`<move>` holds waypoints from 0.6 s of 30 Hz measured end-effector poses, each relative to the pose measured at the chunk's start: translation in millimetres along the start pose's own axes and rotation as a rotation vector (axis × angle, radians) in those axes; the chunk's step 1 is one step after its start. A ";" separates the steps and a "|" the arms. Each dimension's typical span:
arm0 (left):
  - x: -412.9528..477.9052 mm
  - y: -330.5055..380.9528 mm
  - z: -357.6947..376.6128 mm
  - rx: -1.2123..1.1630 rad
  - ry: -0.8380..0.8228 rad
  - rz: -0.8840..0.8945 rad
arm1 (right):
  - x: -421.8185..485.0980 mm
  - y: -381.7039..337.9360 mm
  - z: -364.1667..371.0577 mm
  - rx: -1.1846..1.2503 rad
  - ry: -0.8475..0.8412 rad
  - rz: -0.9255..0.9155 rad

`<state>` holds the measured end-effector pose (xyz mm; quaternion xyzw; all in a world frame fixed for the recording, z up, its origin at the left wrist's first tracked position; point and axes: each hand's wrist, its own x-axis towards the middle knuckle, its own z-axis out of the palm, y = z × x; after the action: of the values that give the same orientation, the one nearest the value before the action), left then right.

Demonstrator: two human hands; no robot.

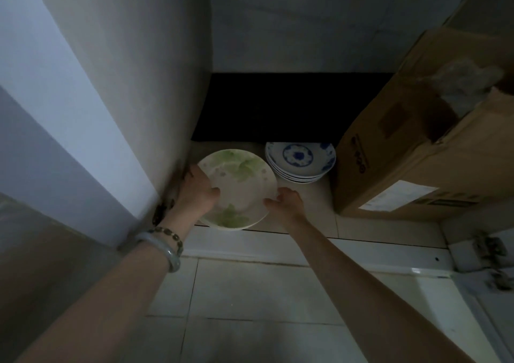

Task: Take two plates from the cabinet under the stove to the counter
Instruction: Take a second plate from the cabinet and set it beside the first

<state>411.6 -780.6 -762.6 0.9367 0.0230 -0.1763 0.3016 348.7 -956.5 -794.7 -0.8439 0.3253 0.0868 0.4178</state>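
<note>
A white plate with green leaf print lies at the front left of the cabinet floor, its near rim over the edge. My left hand grips its left rim, thumb on top. My right hand holds the right rim, fingers curled at the edge. Whether another plate lies beneath it is hidden. Right behind it stands a stack of several blue-and-white plates.
A large cardboard box fills the cabinet's right side. The cabinet's left wall is close against my left hand. The back of the cabinet is dark. A door hinge sits at the right. Pale floor tiles lie below.
</note>
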 end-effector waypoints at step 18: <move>3.9 10.2 12.1 -0.137 0.109 -0.154 | -4.4 -2.3 3.3 0.163 0.181 0.039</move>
<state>413.0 -796.1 -767.4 0.9176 0.1230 -0.1458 0.3487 347.1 -950.9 -793.5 -0.8050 0.3841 -0.0082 0.4521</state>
